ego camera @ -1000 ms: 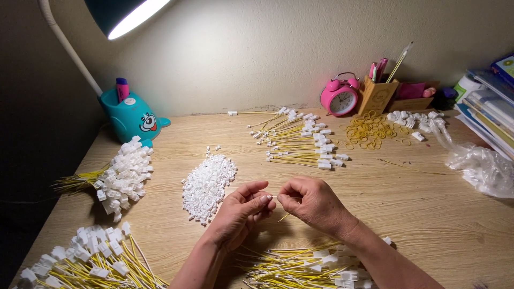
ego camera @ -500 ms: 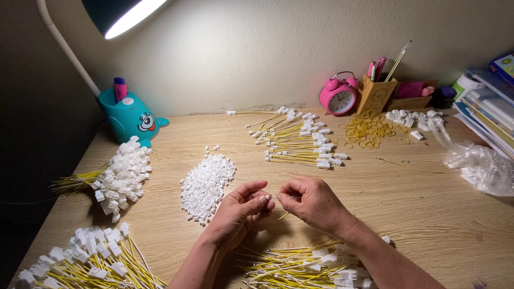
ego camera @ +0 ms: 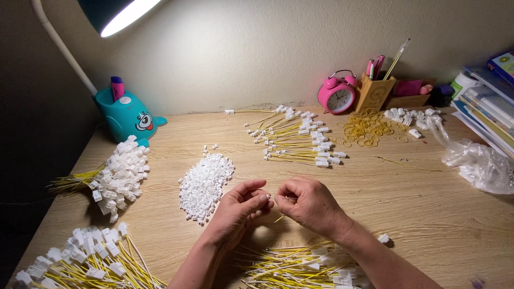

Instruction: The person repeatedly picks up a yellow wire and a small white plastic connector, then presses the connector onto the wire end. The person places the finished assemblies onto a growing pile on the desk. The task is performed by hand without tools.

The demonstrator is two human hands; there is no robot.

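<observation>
Small connector (ego camera: 266, 197) between hands, mostly hidden.

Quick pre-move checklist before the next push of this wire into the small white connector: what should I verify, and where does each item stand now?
1. Left hand pinches a small white connector at its fingertips: ok.
2. Right hand has a grip on the thin wire: ok.
3. Wire tip lined up with the connector opening: cannot tell, too small.
4. Loose connector pile lies close beside the left hand: ok.
5. Yellow wire bundle lies under the forearms, near the table edge: ok.
6. Lamp lights the hands: ok.
</observation>
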